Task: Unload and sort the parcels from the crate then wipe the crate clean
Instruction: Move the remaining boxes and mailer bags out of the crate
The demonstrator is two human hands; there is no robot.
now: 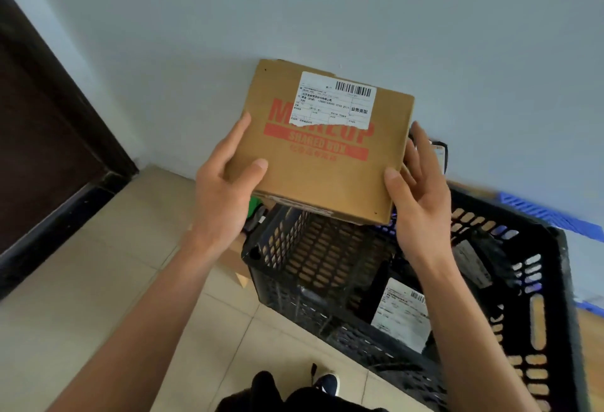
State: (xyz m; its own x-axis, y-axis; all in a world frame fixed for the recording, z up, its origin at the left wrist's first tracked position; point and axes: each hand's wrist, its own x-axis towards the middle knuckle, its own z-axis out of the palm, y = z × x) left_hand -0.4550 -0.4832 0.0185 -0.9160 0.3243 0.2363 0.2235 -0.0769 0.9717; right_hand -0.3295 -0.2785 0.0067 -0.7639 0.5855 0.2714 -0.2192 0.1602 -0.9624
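Note:
I hold a brown cardboard parcel with red print and a white shipping label up in front of the wall, above the crate. My left hand grips its left edge, thumb on the top face. My right hand holds its right edge, thumb on the front corner and fingers behind. Below stands the black plastic lattice crate on the floor. Inside it lies a dark parcel with a white label, next to another dark bag.
A pale wall rises behind the parcel. A dark door is at the left. Beige floor tiles lie left of the crate. A blue crate shows behind the black one. Cardboard pieces and a green item sit by the crate's left corner.

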